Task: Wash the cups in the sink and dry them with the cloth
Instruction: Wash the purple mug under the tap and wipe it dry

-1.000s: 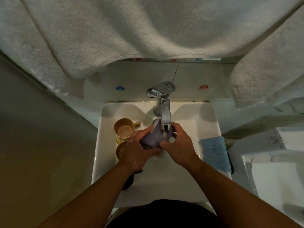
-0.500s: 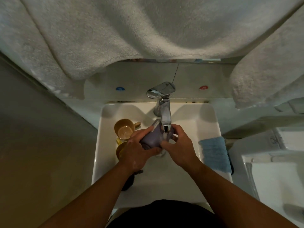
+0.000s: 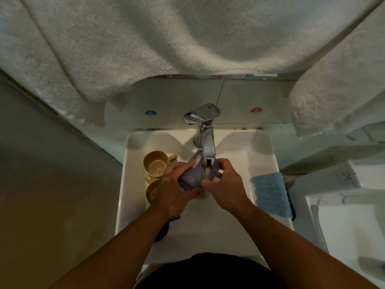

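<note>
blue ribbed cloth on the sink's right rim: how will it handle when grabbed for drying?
The blue ribbed cloth will probably be floppy: it drapes flat over the white sink rim. Likely light, and a pinch should lift it. Its edge overhangs the rim, so a sideways push may slide it off.

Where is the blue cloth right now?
In the head view the blue cloth lies draped over the right rim of the sink, just right of the right hand and untouched by it.

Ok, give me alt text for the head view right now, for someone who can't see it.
Both hands, left hand and right hand, hold a purple cup under the faucet over a white sink. Tan cups sit at its left; a blue cloth lies on its right rim.
</note>
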`<control>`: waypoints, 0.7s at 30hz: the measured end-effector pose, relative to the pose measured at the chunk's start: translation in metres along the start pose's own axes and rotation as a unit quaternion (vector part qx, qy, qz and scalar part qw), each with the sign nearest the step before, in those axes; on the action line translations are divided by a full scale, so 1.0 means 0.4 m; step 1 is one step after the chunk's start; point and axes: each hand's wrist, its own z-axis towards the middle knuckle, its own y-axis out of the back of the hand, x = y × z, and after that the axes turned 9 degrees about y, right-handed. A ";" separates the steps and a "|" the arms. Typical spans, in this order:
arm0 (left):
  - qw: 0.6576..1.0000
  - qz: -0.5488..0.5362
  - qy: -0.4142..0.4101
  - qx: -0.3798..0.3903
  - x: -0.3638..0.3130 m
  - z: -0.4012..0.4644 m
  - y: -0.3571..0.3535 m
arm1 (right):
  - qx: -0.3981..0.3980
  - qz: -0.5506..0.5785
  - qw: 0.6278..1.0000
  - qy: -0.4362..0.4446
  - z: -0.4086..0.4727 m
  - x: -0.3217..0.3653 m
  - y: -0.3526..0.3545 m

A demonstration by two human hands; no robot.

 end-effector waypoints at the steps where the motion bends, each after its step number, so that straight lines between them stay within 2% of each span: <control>1: 1.000 0.004 -0.003 -0.001 0.000 0.000 -0.001 | -0.006 0.006 1.000 -0.002 -0.001 0.001 0.001; 6: 1.000 0.002 -0.003 0.003 0.005 -0.002 -0.006 | -0.016 0.014 1.000 -0.008 -0.005 0.009 0.009; 12: 1.000 0.005 -0.016 -0.008 0.004 -0.007 -0.020 | -0.037 -0.028 0.999 -0.014 -0.002 0.022 0.006; 18: 0.999 0.020 -0.023 -0.014 0.001 -0.012 -0.023 | -0.103 0.005 0.994 -0.041 0.015 0.007 0.014; 21: 1.000 0.003 0.004 -0.003 0.000 -0.013 -0.016 | -0.083 0.043 0.995 -0.039 0.020 -0.007 0.025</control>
